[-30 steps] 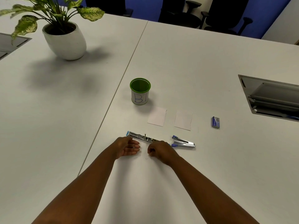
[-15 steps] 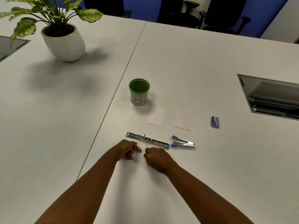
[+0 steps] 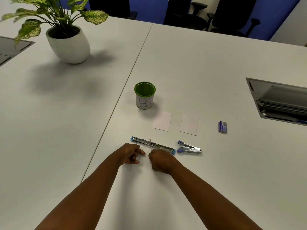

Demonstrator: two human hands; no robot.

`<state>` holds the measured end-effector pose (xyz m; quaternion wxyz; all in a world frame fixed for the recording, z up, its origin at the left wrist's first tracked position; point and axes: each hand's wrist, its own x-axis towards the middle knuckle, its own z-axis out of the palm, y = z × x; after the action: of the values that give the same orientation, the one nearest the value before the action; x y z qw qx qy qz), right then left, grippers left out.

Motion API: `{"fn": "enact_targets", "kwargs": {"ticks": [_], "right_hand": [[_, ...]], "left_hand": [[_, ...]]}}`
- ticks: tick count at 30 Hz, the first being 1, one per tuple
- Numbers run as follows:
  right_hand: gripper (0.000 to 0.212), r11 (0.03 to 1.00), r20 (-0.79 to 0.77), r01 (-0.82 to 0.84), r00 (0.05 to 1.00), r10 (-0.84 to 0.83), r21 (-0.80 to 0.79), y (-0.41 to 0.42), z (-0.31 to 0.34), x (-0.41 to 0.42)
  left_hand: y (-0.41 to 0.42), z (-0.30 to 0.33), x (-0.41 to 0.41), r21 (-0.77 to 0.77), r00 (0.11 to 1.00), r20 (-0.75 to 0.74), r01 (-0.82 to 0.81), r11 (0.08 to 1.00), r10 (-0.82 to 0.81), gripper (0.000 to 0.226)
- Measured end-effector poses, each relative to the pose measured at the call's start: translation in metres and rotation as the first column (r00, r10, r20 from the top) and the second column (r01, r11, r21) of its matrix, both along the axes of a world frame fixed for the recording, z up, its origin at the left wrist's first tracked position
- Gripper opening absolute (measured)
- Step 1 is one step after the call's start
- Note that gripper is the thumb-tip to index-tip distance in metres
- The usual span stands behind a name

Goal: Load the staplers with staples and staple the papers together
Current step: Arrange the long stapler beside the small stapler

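Note:
A long chrome stapler with light-blue ends [image 3: 149, 143] lies swung fully open and flat on the white table [image 3: 199, 67]. To its right a smaller chrome and purple stapler [image 3: 189, 148] lies shut. Two small white papers [image 3: 162, 121] [image 3: 189, 124] lie side by side beyond them. A small purple staple box [image 3: 222, 127] sits further right. My left hand [image 3: 131, 153] hovers just in front of the open stapler, fingers curled, thumb and forefinger pointing right. My right hand [image 3: 162, 161] is a curled fist at the stapler's right end. I see nothing held in either; the right palm is hidden.
A green cup marked "B1" [image 3: 144, 95] stands behind the papers. A potted plant [image 3: 69, 44] stands at the far left. An open cable hatch [image 3: 279, 102] is sunk into the table at the right, another at the left edge [image 3: 10, 47]. Dark office chairs [image 3: 232, 14] line the far side.
Both hands have drawn back a little from the open stapler toward me and their fingers have curled in. The staplers, papers and staple box have not moved.

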<state>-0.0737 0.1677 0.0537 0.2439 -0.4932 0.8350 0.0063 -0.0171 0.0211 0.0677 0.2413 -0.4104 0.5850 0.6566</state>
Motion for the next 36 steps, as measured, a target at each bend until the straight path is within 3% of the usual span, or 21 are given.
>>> {"fn": "enact_targets", "kwargs": {"ticks": [3, 5, 8, 11, 17, 23, 26, 29, 31, 36], "right_hand": [[0.008, 0.957, 0.144, 0.267, 0.957, -0.251, -0.111, 0.006, 0.007, -0.008], [0.015, 0.877, 0.260, 0.441, 0.884, -0.388, -0.191, 0.012, 0.010, -0.014], [0.014, 0.770, 0.434, 0.584, 0.781, -0.448, -0.256, 0.018, 0.016, -0.018], [0.013, 0.738, 0.481, 0.620, 0.749, -0.456, -0.265, 0.018, 0.017, -0.017], [0.016, 0.892, 0.283, 0.419, 0.888, -0.363, -0.171, 0.018, 0.001, -0.011], [0.021, 0.976, 0.036, 0.152, 0.988, -0.148, -0.158, 0.015, -0.008, -0.003], [0.003, 0.987, -0.074, 0.012, 0.997, -0.024, -0.157, 0.013, -0.004, 0.004], [0.029, 0.991, -0.044, 0.014, 0.999, -0.020, -0.133, 0.014, -0.012, 0.004], [0.032, 0.988, -0.071, 0.009, 0.997, -0.020, -0.156, 0.015, -0.016, 0.002], [0.008, 0.973, -0.042, -0.011, 0.999, 0.001, -0.231, 0.014, -0.011, 0.000]], "left_hand": [[0.000, 0.000, 0.000, 0.031, 0.999, 0.002, -0.034, 0.999, 0.033, 0.039], [0.000, -0.002, 0.000, 0.041, 0.999, 0.001, -0.042, 0.998, 0.042, 0.038], [0.002, -0.002, -0.002, 0.047, 0.999, -0.003, -0.033, 0.998, 0.033, 0.037], [0.006, -0.001, -0.003, 0.077, 1.000, -0.001, -0.003, 0.997, 0.003, 0.036], [0.007, -0.007, -0.004, -0.158, 0.986, 0.009, 0.167, 0.973, -0.168, 0.005], [0.010, -0.011, -0.003, -0.231, 0.964, -0.007, 0.256, 0.939, -0.265, 0.018], [0.009, -0.011, -0.006, -0.215, 0.974, -0.010, 0.220, 0.952, -0.227, 0.011], [0.009, -0.011, -0.007, -0.206, 0.986, 0.023, 0.165, 0.964, -0.164, 0.011], [0.010, -0.010, -0.007, -0.201, 0.989, 0.036, 0.147, 0.968, -0.143, 0.015], [0.009, -0.007, -0.008, -0.081, 0.989, 0.036, 0.147, 0.986, -0.145, 0.026]]}}
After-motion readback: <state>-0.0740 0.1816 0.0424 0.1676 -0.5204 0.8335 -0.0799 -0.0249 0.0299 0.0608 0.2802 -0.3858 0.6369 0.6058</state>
